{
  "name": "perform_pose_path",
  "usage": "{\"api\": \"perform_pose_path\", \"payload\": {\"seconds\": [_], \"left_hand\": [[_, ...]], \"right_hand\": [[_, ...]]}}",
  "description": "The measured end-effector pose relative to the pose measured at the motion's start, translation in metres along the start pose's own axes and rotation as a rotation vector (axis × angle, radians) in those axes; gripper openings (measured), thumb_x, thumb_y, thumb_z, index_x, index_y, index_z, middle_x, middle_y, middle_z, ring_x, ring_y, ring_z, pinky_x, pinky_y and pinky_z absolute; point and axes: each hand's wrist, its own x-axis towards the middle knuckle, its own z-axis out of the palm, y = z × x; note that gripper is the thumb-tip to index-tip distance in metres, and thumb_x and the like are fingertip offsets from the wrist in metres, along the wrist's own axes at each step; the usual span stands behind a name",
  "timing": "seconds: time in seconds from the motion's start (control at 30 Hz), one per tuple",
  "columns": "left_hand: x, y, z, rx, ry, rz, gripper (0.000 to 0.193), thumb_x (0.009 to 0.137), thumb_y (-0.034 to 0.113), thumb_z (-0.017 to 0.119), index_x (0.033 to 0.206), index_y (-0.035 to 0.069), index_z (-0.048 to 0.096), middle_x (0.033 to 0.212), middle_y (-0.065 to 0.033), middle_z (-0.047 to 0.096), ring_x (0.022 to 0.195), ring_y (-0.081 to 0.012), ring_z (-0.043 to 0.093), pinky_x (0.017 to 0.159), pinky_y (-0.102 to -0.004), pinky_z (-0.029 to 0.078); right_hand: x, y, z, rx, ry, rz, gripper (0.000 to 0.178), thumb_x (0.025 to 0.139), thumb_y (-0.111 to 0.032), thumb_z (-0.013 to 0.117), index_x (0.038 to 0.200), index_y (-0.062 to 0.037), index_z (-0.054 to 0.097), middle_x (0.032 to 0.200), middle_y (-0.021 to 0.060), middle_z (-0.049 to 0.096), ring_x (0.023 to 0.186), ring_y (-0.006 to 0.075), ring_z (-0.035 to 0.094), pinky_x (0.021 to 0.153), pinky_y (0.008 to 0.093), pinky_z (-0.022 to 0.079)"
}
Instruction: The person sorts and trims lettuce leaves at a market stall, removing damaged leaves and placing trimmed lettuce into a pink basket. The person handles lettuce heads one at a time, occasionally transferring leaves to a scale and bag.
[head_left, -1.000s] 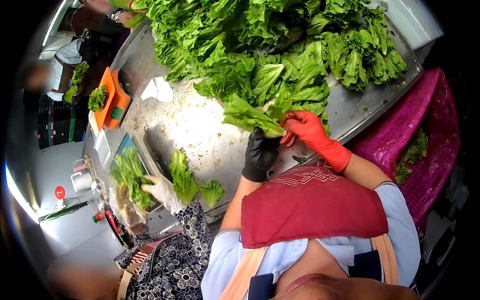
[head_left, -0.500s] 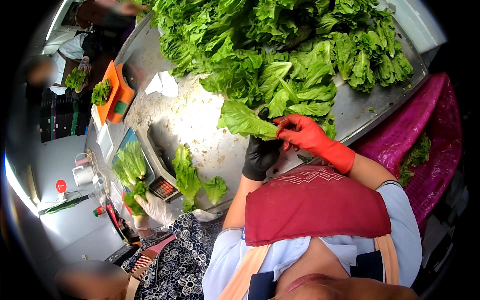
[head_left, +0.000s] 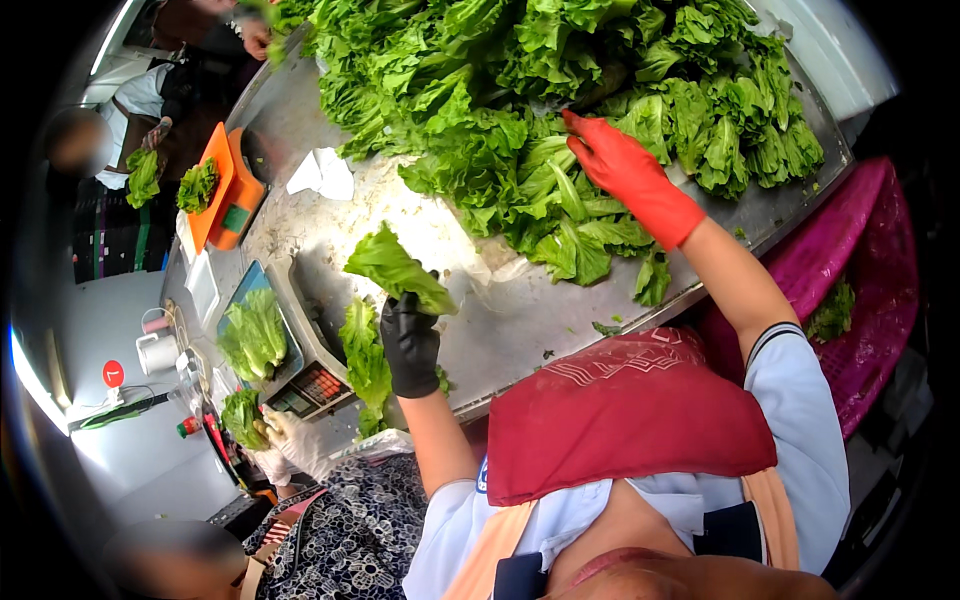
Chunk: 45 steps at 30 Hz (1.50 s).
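Observation:
My left hand [head_left: 411, 345], in a black glove, is closed around the base of a small green lettuce [head_left: 392, 267] and holds it above the left part of the metal table [head_left: 520, 330]. Below it, a loose lettuce [head_left: 364, 350] lies next to the scale. My right hand [head_left: 622, 165], gloved in red, reaches over the big lettuce pile [head_left: 450, 120]. Its fingers are stretched out at the leaves, with nothing visibly held; the fingertips partly blend into the pile.
A scale [head_left: 325, 380] bears a blue tray [head_left: 293, 350] with lettuce. Beside it a co-worker's white-gloved hand [head_left: 295, 440] holds lettuce. An orange scale [head_left: 240, 190] and white paper [head_left: 322, 175] are farther left. A magenta bag-lined basket [head_left: 870, 300] stands at right.
My hands have parted: the left carried the lettuce left toward the scale, and the right let go of it and moved up to the pile. The co-worker's lettuce shifted left and down.

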Motion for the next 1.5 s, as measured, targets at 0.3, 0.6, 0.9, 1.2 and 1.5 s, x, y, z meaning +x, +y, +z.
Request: {"api": "perform_pose_path", "payload": {"seconds": [0.3,0.6,0.9,1.2,1.5], "left_hand": [[0.001,0.009,0.02,0.105,0.157,0.214,0.045,0.094,0.024,0.049,0.129,-0.004,0.043,0.122,-0.0142,0.054,0.114,-0.0207,0.051,0.098,-0.0346,0.041],[-0.022,-0.037,0.144,0.544,-0.477,0.538,0.058,0.078,-0.012,0.045,0.134,0.003,0.041,0.123,-0.0167,0.056,0.113,-0.0291,0.055,0.093,-0.034,0.043],[-0.026,-0.062,0.134,0.455,-0.278,0.394,0.047,0.088,-0.005,0.035,0.135,-0.003,0.038,0.12,-0.0222,0.055,0.107,-0.0335,0.059,0.087,-0.0354,0.049],[-0.019,-0.008,0.138,0.157,-0.55,0.148,0.048,0.087,-0.01,0.034,0.134,-0.001,0.038,0.126,-0.0158,0.05,0.115,-0.0263,0.053,0.097,-0.0357,0.044],[-0.012,-0.003,0.134,0.587,-0.611,0.629,0.037,0.083,-0.013,0.04,0.116,-0.003,0.052,0.118,-0.0182,0.055,0.102,-0.0298,0.058,0.085,-0.0339,0.048]], "right_hand": [[-0.018,0.003,-0.031,0.424,-0.023,0.425,0.03,0.087,-0.018,0.06,0.116,-0.0092,0.059,0.102,0.012,0.061,0.073,0.0213,0.066,0.063,0.0328,0.052],[-0.09,-0.053,-0.033,0.821,-0.055,0.358,0.023,0.087,-0.011,0.063,0.108,-0.0029,0.059,0.095,0.0068,0.063,0.073,0.0123,0.063,0.057,0.024,0.052],[-0.1,-0.032,-0.013,1.533,-0.074,0.805,0.046,0.094,-0.035,0.054,0.124,-0.0004,0.049,0.101,0.0084,0.063,0.07,0.0074,0.052,0.059,0.0212,0.045],[-0.103,-0.062,-0.023,1.002,-0.315,0.506,0.03,0.094,-0.011,0.05,0.123,-0.0036,0.053,0.089,0.0062,0.063,0.061,0.0123,0.058,0.055,0.0231,0.049],[-0.109,-0.055,-0.025,1.507,-0.499,0.75,0.024,0.098,-0.025,0.045,0.102,-0.0024,0.051,0.09,0.0212,0.067,0.051,0.0145,0.058,0.042,0.0235,0.042]]}}
